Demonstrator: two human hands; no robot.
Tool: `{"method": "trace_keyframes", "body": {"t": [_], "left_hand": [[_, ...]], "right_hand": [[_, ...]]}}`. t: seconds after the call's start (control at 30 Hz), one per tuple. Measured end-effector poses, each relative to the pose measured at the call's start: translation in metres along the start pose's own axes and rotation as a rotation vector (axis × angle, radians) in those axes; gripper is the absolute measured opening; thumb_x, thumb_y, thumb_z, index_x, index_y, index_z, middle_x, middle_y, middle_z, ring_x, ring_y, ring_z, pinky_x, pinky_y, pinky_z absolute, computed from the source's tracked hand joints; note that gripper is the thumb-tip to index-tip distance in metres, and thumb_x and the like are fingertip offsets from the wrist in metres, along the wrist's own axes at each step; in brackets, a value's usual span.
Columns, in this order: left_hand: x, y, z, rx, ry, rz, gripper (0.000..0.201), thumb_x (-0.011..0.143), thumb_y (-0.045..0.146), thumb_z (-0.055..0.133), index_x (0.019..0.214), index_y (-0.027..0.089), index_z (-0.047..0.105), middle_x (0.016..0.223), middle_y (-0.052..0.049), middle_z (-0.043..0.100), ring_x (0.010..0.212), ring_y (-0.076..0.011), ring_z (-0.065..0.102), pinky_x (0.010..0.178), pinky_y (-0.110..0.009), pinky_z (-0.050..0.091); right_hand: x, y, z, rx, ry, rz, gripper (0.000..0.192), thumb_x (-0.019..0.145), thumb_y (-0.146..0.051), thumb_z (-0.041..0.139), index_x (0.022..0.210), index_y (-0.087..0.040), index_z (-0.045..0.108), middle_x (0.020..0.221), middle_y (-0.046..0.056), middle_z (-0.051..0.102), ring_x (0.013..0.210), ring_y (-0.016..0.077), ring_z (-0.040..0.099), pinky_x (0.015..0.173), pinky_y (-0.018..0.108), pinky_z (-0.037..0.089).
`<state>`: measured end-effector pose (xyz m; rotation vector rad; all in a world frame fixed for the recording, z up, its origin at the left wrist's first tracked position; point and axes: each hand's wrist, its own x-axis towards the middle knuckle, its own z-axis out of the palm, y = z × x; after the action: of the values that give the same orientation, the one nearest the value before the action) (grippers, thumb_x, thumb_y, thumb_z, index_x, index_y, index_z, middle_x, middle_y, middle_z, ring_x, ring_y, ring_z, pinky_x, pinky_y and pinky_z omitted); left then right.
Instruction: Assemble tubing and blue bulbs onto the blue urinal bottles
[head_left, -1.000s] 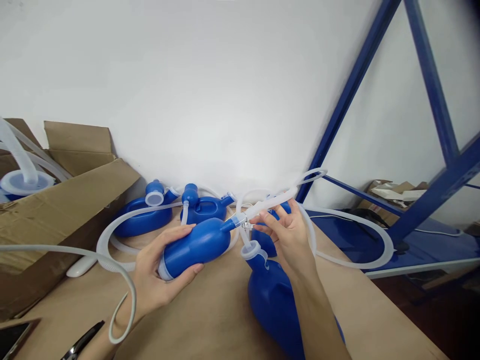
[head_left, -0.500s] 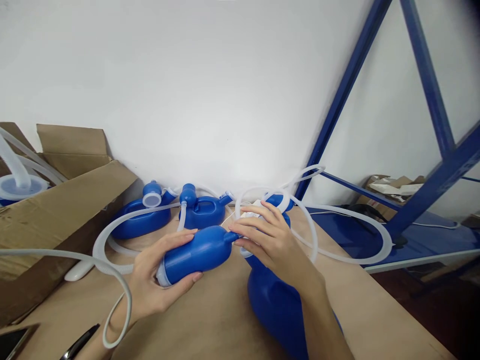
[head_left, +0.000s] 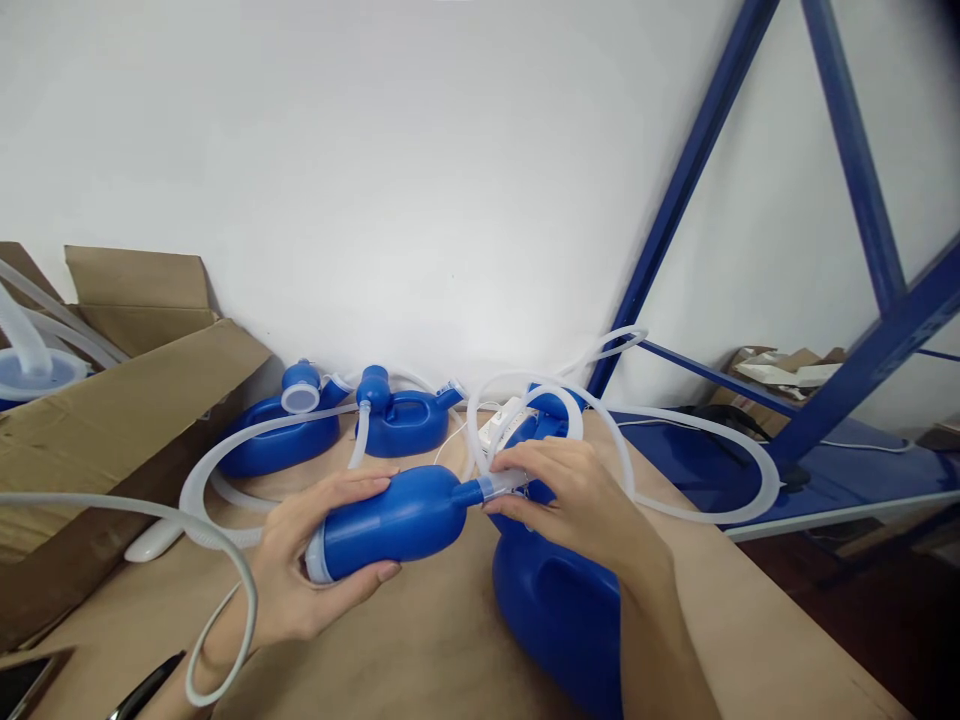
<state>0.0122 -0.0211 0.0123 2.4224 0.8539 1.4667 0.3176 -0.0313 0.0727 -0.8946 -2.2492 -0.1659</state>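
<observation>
My left hand (head_left: pixel 300 575) grips a blue plastic bulb-shaped part (head_left: pixel 390 520) lying sideways above the brown table (head_left: pixel 442 640), its narrow neck pointing right. My right hand (head_left: pixel 577 500) pinches the translucent white tube end (head_left: pixel 504 484) at that neck. The tube (head_left: pixel 675 425) loops away to the right and back. Under my right wrist stands a large blue container (head_left: pixel 555 600).
Two more blue containers (head_left: pixel 281 440) (head_left: pixel 409 420) with white hoses lie against the white wall. An open cardboard box (head_left: pixel 112 420) with hoses sits at the left. A loose hose (head_left: pixel 217 560) curls past my left wrist. A phone (head_left: pixel 26 680) and pliers (head_left: pixel 142 690) lie at the lower left. A blue metal rack (head_left: pixel 847 400) stands at the right.
My right hand has come down from the raised tube to the bulb's neck and now pinches the joint. The bulb has lowered slightly and tilted flatter.
</observation>
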Motion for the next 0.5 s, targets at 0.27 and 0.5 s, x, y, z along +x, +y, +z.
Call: {"method": "trace_keyframes", "body": {"t": [0.27,0.5], "left_hand": [[0.0,-0.005,-0.01,0.033,-0.103,-0.034,0.058,0.08,0.035,0.085,0.132,0.031,0.06,0.129,-0.011,0.074,0.116,-0.0343,0.073,0.098,-0.048,0.063],[0.003,-0.002,-0.009,0.049,-0.128,0.1,0.057,0.086,0.03,0.082,0.136,0.03,0.055,0.138,-0.015,0.067,0.124,-0.0328,0.069,0.099,-0.047,0.061]], "right_hand": [[0.0,-0.013,0.0,-0.056,-0.018,-0.059,0.035,0.108,-0.046,0.05,0.101,-0.018,0.069,0.079,0.003,0.075,0.066,0.0156,0.068,0.059,0.029,0.04],[-0.002,-0.021,-0.004,-0.036,0.002,-0.089,0.037,0.11,-0.043,0.044,0.102,-0.014,0.066,0.07,0.001,0.07,0.056,0.0131,0.061,0.055,0.027,0.037]]}}
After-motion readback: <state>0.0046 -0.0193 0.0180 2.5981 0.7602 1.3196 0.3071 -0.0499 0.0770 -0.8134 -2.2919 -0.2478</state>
